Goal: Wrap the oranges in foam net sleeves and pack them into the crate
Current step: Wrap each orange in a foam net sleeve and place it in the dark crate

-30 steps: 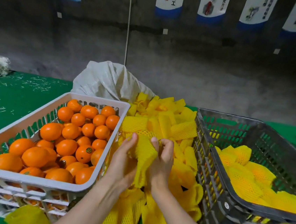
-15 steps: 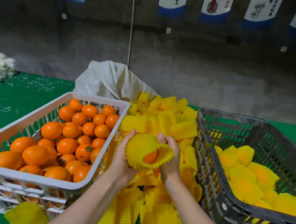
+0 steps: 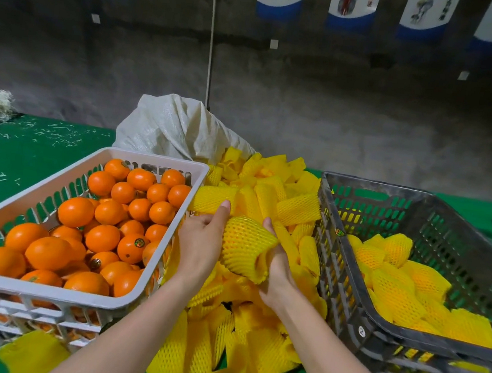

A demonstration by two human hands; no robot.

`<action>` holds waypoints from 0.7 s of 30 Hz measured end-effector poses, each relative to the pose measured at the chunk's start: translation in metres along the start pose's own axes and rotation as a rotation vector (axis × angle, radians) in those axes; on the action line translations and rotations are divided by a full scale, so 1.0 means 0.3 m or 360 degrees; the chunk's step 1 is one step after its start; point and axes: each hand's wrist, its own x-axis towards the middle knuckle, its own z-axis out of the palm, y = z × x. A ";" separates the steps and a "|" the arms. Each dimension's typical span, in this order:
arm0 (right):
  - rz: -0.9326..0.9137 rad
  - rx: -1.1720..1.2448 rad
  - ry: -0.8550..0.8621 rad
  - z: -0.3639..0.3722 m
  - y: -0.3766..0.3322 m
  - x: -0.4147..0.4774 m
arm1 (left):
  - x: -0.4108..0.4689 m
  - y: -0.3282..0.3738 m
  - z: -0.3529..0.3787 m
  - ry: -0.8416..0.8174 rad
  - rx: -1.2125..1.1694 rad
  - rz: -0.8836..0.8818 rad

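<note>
Between the two crates, both hands are holding one sleeved orange [image 3: 243,245] over a heap of loose foam net sleeves [image 3: 268,197]. The left hand [image 3: 201,239] is cupping it from 9 o'clock, thumb pointing up and the other fingers hidden behind the net. The right hand [image 3: 279,265] is gripping it from 4 o'clock, fingers curling into the slack end of the yellow sleeve. Loose sleeves are spreading from 12 o'clock down to 6 o'clock. At 9 o'clock a white crate [image 3: 45,290] is sitting full of bare oranges [image 3: 103,236]. At 3 o'clock a dark crate [image 3: 376,320] is holding the wrapped oranges [image 3: 395,288] along its bottom. At 11 o'clock a white woven sack [image 3: 169,126] is slumping on the green tablecloth [image 3: 30,148].
</note>
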 end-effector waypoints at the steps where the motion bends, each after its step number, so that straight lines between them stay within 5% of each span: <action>1: -0.0011 0.0037 -0.0028 -0.003 0.010 -0.001 | 0.011 -0.019 -0.010 0.0030 0.0103 0.0088; 9: -0.0062 -0.0260 0.0213 -0.006 -0.010 -0.006 | 0.020 -0.021 0.004 0.0005 0.0120 0.0319; 15: -0.0074 -0.0110 0.0306 -0.002 -0.010 -0.013 | 0.018 -0.046 0.015 -0.0093 -0.0152 -0.0160; 21: -0.0127 0.0088 0.0166 -0.004 -0.012 -0.012 | 0.014 -0.017 0.023 -0.0226 -0.0148 -0.0231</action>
